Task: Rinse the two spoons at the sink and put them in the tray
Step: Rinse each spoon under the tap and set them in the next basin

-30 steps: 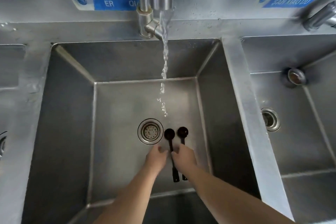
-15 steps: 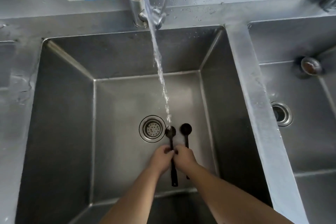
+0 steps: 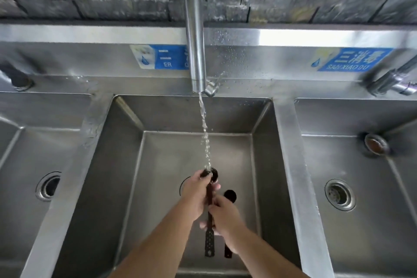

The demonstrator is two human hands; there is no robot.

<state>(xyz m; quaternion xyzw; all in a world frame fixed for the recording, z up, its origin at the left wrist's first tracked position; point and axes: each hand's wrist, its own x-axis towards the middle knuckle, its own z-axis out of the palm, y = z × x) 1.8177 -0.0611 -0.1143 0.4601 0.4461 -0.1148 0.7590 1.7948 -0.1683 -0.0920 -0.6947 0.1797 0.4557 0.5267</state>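
Head view, looking down into the middle basin of a steel sink [image 3: 279, 133]; faucet [image 3: 195, 52] standing over the back rim, water stream [image 3: 205, 133] falling from its spout straight onto the bowl of one black spoon [image 3: 209, 196]. That spoon lifted under the flow, bowl uppermost at the point where the stream lands, perforated handle end hanging down toward the near edge of the basin. Left hand [image 3: 195, 194] wrapped round the upper shaft, fingertips curled over the bowl's rim and pressed against it; right hand [image 3: 223, 214] closed round the shaft just below, thumb and fingers pinching the handle; both hands touching or nearly touching each other along the spoon. Second black spoon [image 3: 230, 195] just to the right, bowl showing beyond the right hand's knuckles, handle end poking out beneath the wrist; resting on the basin floor or gripped along with the first, cannot tell which. Drain of the middle basin mostly hidden behind the left hand. Left basin [image 3: 20, 142] and right basin [image 3: 361, 165] to either side, each with its own drain; round plug [image 3: 375, 144] lying on the right basin's back slope. Blue labels [image 3: 352, 59] stuck on the backsplash; droplets scattered on the steel near the faucet; second tap [image 3: 392, 83] at the far right edge.
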